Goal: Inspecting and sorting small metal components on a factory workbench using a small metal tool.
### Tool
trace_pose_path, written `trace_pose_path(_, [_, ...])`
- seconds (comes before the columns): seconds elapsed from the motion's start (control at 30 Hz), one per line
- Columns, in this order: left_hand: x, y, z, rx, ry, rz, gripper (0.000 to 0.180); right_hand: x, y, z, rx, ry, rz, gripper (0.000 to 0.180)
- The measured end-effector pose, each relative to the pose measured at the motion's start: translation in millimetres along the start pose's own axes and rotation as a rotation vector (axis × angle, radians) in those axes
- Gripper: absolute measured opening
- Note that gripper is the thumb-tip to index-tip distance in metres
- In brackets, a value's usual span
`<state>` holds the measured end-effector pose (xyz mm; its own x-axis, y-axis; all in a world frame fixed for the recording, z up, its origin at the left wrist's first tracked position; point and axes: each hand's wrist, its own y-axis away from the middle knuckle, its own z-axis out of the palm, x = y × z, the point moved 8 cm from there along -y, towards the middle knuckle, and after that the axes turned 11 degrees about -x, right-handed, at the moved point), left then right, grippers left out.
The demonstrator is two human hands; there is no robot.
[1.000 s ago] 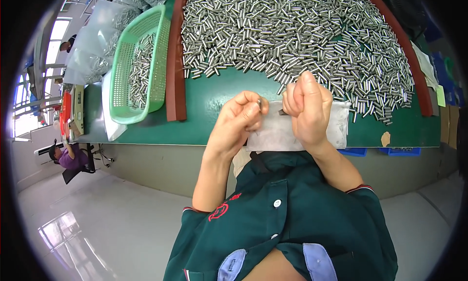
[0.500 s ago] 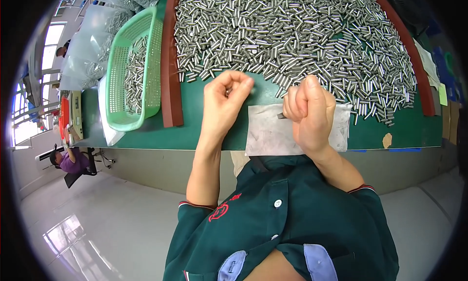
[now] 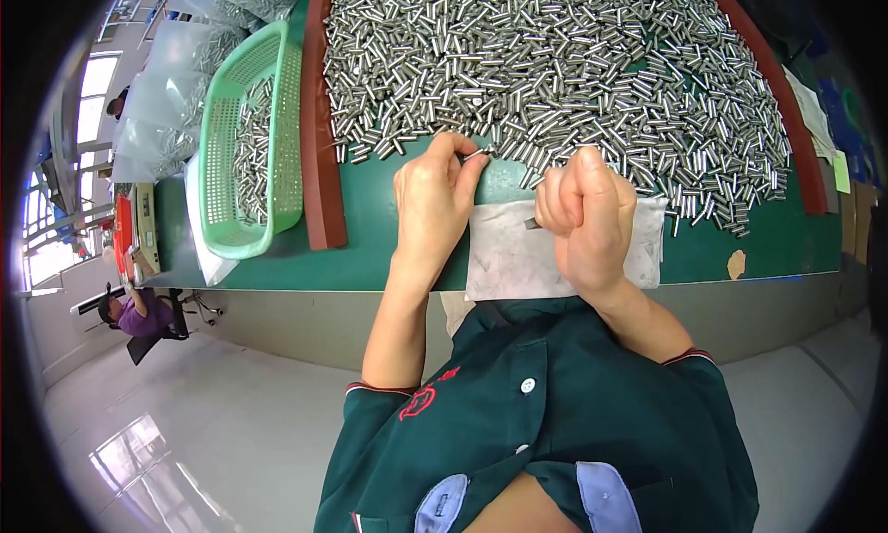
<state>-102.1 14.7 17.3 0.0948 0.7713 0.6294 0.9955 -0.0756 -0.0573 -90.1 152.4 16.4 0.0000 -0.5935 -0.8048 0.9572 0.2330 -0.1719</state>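
Note:
A wide spread of short shiny metal pins (image 3: 546, 61) covers the far part of the green tabletop (image 3: 398, 272). At the near edge of these pins is my left hand (image 3: 433, 195), thumb and forefinger pinched on one metal pin (image 3: 477, 154). My right hand (image 3: 586, 220) is closed in a fist above a stained white cloth (image 3: 509, 265). From its left side sticks out a small dark grey flat tip (image 3: 532, 224); the rest of that object is hidden in the fingers, so its kind cannot be told.
Red-brown rails (image 3: 319, 144) flank the pins on both sides. To the left stands a light green basket (image 3: 211, 163) with pins inside. Clear plastic bags (image 3: 162, 93) of pins lie behind it. A scale (image 3: 143, 223) is at the table's left end, near a seated person (image 3: 143, 313).
My left hand has moved slightly right, turned palm down, and its fingertips have come onto a pin at the pile's edge. My right hand stays in place, closed.

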Motion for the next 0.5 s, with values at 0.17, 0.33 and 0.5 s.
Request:
trace_pose_path(0.17, [-13, 8, 3, -0.035, 0.657, -0.067, 0.009, -2, 0, 1, -0.012, -0.005, -0.004, 0.040])
trace_pose_path(0.33, [-21, 14, 26, -0.300, 1.409, -0.132, 0.014, 2, 1, -3, 0.003, -0.020, 0.007, 0.041])
trace_pose_path(0.5, [-25, 15, 29, -0.344, 1.600, -0.132, 0.017, 0, 0, -4, 0.009, -0.039, 0.001, 0.042])
